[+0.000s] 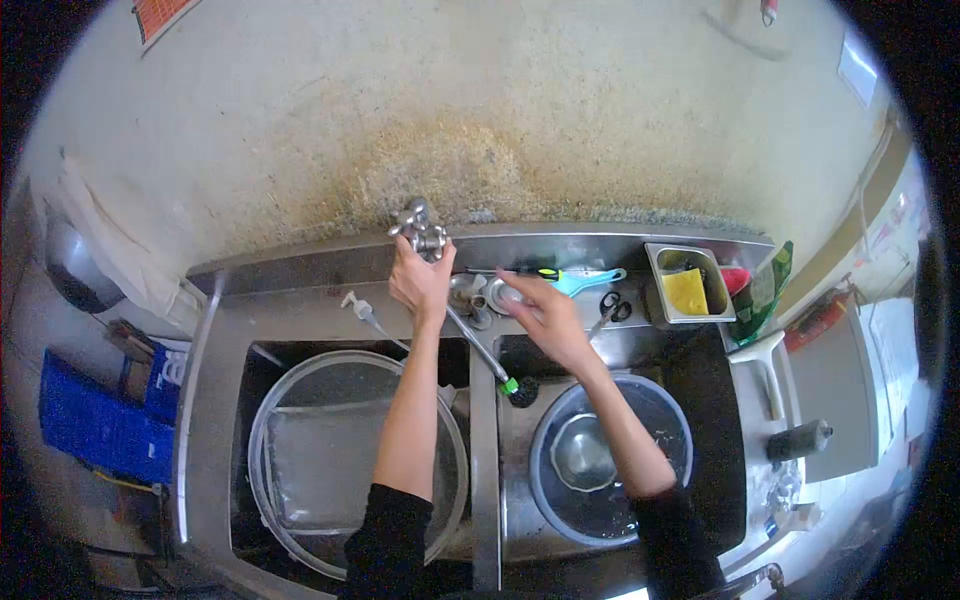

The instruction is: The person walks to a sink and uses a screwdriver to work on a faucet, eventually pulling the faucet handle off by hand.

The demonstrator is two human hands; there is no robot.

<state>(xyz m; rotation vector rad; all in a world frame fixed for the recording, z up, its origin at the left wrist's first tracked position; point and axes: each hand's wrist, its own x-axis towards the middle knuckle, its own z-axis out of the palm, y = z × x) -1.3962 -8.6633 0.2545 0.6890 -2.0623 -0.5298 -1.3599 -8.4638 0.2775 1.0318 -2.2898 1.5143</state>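
My left hand (422, 282) is closed around a metal tap handle (432, 240) on the faucet by the wall. The faucet's long spout (478, 342) slants down over the sink divider and ends in a green tip (510, 386). My right hand (542, 316) hovers over the back ledge, slightly blurred, with its fingers apart and nothing visible in them. Small round metal items (470, 296) stand on the ledge between my hands. Just behind my right hand lies a light-blue-handled tool (590, 281), and black-handled scissors (614, 306) rest to its right.
In the left basin sits a large round clear-looking tub (262, 470). The right basin holds a grey-blue basin (684, 440) with a metal bowl (584, 453) inside. A steel container (692, 318) with a yellow sponge (685, 291) stands at back right. A pump nozzle (357, 305) is at left.
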